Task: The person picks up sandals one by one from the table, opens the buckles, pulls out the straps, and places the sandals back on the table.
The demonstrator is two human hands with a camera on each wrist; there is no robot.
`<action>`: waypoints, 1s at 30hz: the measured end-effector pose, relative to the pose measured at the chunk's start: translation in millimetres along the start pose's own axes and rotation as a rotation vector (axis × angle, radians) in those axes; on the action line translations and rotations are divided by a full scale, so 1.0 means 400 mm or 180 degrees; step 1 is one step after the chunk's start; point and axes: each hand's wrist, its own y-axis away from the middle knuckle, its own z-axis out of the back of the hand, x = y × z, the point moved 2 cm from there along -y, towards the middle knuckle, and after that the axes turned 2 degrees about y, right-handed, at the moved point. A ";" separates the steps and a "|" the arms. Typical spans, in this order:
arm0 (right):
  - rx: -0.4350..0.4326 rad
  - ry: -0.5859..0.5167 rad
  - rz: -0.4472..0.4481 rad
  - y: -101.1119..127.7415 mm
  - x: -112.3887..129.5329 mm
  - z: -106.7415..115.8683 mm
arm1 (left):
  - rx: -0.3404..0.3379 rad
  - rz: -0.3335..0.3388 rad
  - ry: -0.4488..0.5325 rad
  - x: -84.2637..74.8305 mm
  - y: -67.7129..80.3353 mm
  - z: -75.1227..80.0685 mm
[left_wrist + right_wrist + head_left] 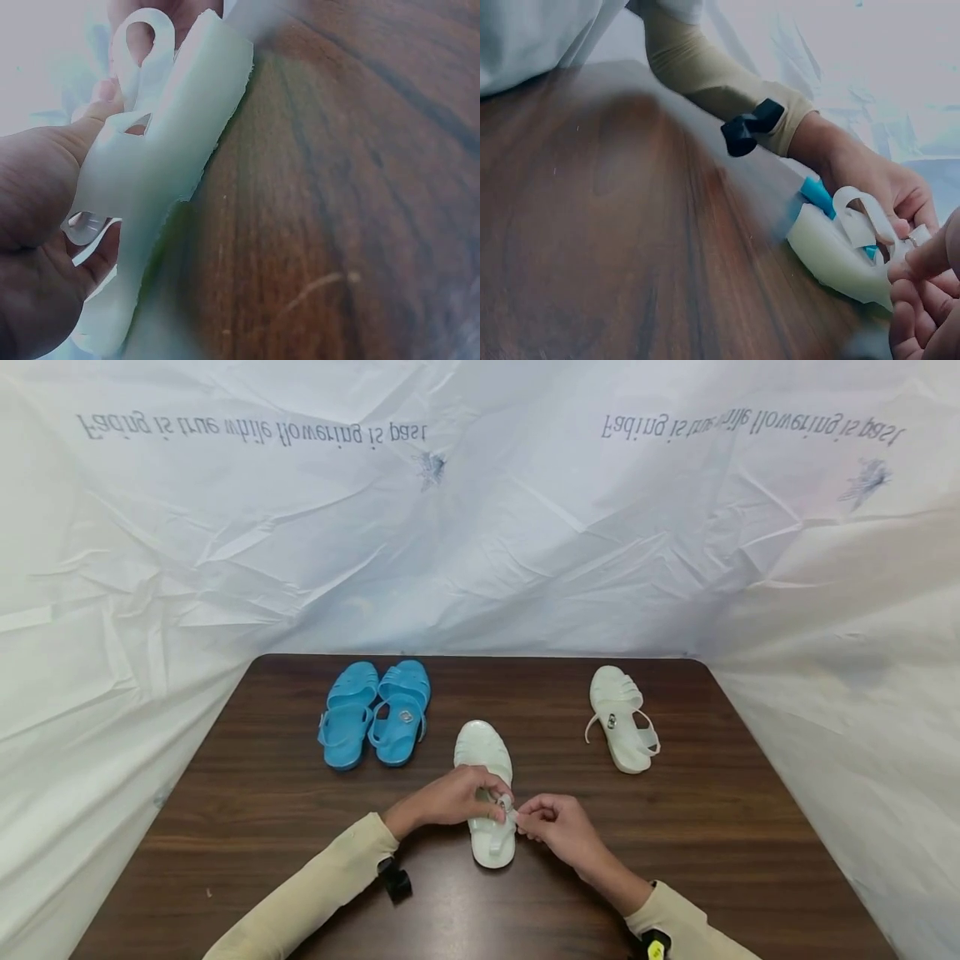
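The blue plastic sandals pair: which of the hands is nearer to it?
Left. The left hand lies just below the blue plastic sandals pair; the right hand is farther right.

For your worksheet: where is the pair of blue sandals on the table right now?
In the head view the blue sandals lie side by side at the table's far left, left of and beyond the white sandal in both hands.

A pair of blue sandals (377, 712) lies side by side on the dark wooden desk (262, 793), beyond the left hand (448, 797) and off to its left. A single white sandal (622, 717) lies well beyond the right hand (561, 825), off to its right, apart from the blue pair. A crumpled white sheet (480, 527) printed with mirrored lettering rises behind and at both sides of the desk.
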 end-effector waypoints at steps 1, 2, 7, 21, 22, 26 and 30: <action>-0.0022 0.0046 0.0047 -0.001 0.000 -0.001 | -0.0007 -0.0001 0.0003 -0.001 0.000 0.000; -0.0042 0.0093 0.0089 -0.001 0.001 -0.002 | -0.0015 -0.0002 0.0015 -0.002 0.001 0.000; -0.0112 0.0233 0.0175 -0.005 0.006 -0.007 | -0.0014 -0.0033 0.0060 -0.006 0.004 -0.003; 0.0206 0.0110 -0.0068 0.007 0.008 0.007 | -0.0014 -0.0097 -0.0090 -0.002 0.009 -0.002; 0.0232 0.0063 -0.0079 0.007 0.007 0.006 | -0.0018 -0.0097 -0.0078 -0.002 0.010 -0.002; 0.0271 -0.0017 -0.0076 0.005 0.000 0.004 | -0.0039 -0.0078 -0.0023 0.000 0.011 -0.002; 0.0168 -0.0211 -0.0155 0.004 -0.012 0.002 | -0.0061 -0.0057 0.0004 0.001 0.010 -0.004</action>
